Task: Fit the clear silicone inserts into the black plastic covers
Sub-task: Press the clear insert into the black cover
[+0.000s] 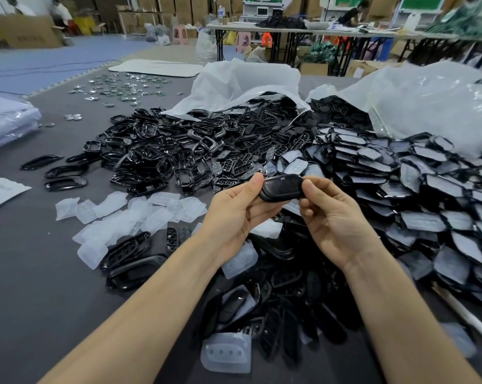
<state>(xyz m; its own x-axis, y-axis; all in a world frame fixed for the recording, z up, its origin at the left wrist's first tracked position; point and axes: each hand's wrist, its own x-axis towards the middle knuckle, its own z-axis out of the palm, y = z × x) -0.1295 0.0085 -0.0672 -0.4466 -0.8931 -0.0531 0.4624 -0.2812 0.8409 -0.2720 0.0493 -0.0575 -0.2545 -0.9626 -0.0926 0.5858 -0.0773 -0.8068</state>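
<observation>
Both hands hold one black plastic cover above the table, at mid frame. My left hand pinches its left end between thumb and fingers. My right hand grips its right end. Whether a clear insert sits inside this cover is hidden. Loose clear silicone inserts lie spread on the dark table to the left of my hands. One more clear insert lies near the front edge. A heap of black covers and frames fills the middle of the table.
On the right lies a large pile of covers with inserts fitted, spilling from a white plastic bag. A second bag lies behind the black heap. Small shiny metal parts are scattered at the far left. People work at tables in the background.
</observation>
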